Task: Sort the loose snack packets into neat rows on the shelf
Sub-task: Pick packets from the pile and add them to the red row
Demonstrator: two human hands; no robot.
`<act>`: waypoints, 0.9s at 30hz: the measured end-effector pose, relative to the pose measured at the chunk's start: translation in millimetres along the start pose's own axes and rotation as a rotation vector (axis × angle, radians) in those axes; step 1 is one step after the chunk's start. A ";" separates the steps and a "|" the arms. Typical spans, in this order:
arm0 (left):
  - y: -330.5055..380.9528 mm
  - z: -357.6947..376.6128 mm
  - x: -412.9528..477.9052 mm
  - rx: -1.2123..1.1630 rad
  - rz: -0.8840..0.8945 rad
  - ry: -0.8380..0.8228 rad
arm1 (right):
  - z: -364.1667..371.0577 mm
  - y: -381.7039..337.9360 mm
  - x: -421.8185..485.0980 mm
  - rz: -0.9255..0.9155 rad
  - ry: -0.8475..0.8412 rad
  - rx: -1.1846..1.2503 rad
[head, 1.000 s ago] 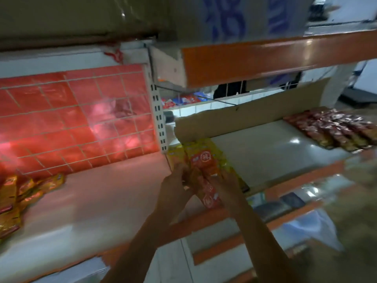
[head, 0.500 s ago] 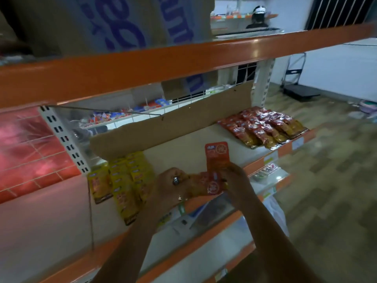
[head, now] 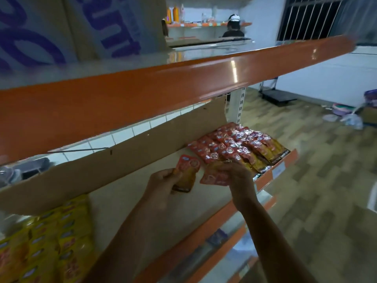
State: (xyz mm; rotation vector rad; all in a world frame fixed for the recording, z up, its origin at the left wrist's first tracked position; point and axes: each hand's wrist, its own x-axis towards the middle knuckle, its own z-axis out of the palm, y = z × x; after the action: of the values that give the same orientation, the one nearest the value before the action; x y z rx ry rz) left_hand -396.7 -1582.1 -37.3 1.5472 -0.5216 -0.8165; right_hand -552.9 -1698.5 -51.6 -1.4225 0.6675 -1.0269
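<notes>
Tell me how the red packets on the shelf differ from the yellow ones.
The red packets are red with golden lower ends; the yellow packets are mostly yellow. The red packets lie at the shelf's right end, the yellow packets at its left. The left hand and right hand hold loose packets beside the red packets, away from the yellow packets. Both lie flat in overlapping rows.

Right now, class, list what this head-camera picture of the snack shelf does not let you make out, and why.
All in the head view:
Print on the yellow packets, blurred and cut by the left edge.
Part of the red packet, under the fingers of the right hand.
Left edge of the red-and-yellow packet, under the fingers of the left hand.
Goods on the lower shelf, blurred.
</notes>
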 end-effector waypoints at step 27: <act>-44.0 137.4 69.7 0.303 -0.099 0.309 | -92.8 49.4 154.7 -0.016 -0.372 -0.142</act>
State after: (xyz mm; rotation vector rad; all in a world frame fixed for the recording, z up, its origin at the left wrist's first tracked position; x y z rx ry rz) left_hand -460.5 -1717.6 -94.5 1.9511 -0.3541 -0.5736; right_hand -557.1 -1883.7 -77.0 -1.6903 0.4626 -0.7090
